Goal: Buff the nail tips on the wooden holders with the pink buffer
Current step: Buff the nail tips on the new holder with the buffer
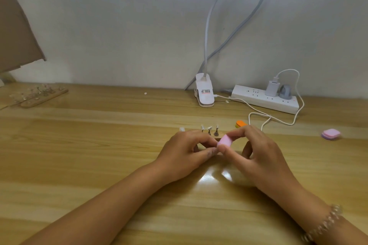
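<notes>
A small pink buffer (225, 140) is pinched between the thumb and fingers of my right hand (258, 157) at the middle of the table. My left hand (185, 155) is closed around the front of a wooden holder (217, 136), its fingertips meeting the buffer; what they pinch is hidden. Behind my hands, three small stands with clear nail tips (209, 129) rise from the holder. Another nail tip (181, 129) shows just left of them. Most of the holder is covered by my hands.
A second wooden holder with several nail tips (42, 95) lies at the far left. A lamp clamp (204, 93), a white power strip (264, 99) and its cable (278, 119) sit at the back. An orange buffer stack (241, 123) and a pink pad stack (331, 134) lie to the right.
</notes>
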### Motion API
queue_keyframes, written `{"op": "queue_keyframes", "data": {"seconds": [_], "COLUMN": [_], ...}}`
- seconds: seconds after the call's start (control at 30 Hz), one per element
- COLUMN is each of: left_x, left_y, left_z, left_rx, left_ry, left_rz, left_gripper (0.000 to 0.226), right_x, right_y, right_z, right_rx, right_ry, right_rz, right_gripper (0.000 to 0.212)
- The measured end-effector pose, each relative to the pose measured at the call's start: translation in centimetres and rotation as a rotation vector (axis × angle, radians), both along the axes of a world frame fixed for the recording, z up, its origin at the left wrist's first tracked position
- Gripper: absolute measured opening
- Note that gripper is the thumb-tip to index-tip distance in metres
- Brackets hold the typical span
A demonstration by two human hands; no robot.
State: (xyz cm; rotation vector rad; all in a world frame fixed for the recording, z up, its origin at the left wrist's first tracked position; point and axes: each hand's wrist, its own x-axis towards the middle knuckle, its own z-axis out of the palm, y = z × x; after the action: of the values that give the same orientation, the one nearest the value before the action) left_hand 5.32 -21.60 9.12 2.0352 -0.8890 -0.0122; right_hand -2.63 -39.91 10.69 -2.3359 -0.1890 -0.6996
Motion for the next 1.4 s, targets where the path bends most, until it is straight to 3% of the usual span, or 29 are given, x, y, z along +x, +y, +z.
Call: {"op": "queue_keyframes", "data": {"seconds": [0.13,0.3,0.4,0.53,0.67,0.83,0.93,1.07,1.2,1.3,1.4], "left_x": [0.1,0.0,-0.1,-0.1,-0.2,-0.2,-0.2,-0.3,-0.2,-0.1,-0.1], "left_y": [0.1,0.1,0.2,0.1,0.2,0.1,0.2,0.1,0.1,0.1,0.1], "left_z": [0.0,-0.1,0.0,0.1,0.3,0.3,0.4,0.4,0.3,0.1,0.1], "left_rx": [0.023,0.028,0.044,0.044,0.053,0.056,0.074,0.059,0.077,0.047,0.019], "left_ry": [0.015,0.01,0.026,0.014,0.028,0.017,0.017,0.009,0.014,0.009,0.013], "left_rz": [-0.006,0.004,0.002,0.011,0.003,0.009,0.007,0.008,0.011,0.02,0.007], "left_gripper": [0.013,0.014,0.021,0.016,0.021,0.014,0.019,0.015,0.019,0.014,0.012], "right_x": [-0.6,-0.2,-0.6,0.0,-0.6,-0.1,-0.6,-0.1,-0.7,0.0,-0.1], "right_y": [0.8,0.1,0.9,-0.1,0.9,0.2,0.9,0.1,1.0,0.0,0.2], "right_z": [-0.1,0.0,-0.2,-0.1,-0.1,0.0,-0.2,0.1,-0.2,-0.1,-0.1], "right_rx": [-0.108,-0.053,-0.149,-0.046,-0.15,-0.069,-0.158,-0.058,-0.16,-0.028,-0.063], "right_ry": [-0.04,-0.039,-0.058,-0.034,-0.079,-0.045,-0.064,-0.046,-0.053,-0.015,-0.05], "right_rz": [0.066,-0.035,0.062,-0.059,0.032,-0.071,0.038,-0.077,0.047,-0.037,-0.039], "right_gripper": [0.036,0.036,0.04,0.034,0.039,0.035,0.04,0.038,0.038,0.033,0.033]}}
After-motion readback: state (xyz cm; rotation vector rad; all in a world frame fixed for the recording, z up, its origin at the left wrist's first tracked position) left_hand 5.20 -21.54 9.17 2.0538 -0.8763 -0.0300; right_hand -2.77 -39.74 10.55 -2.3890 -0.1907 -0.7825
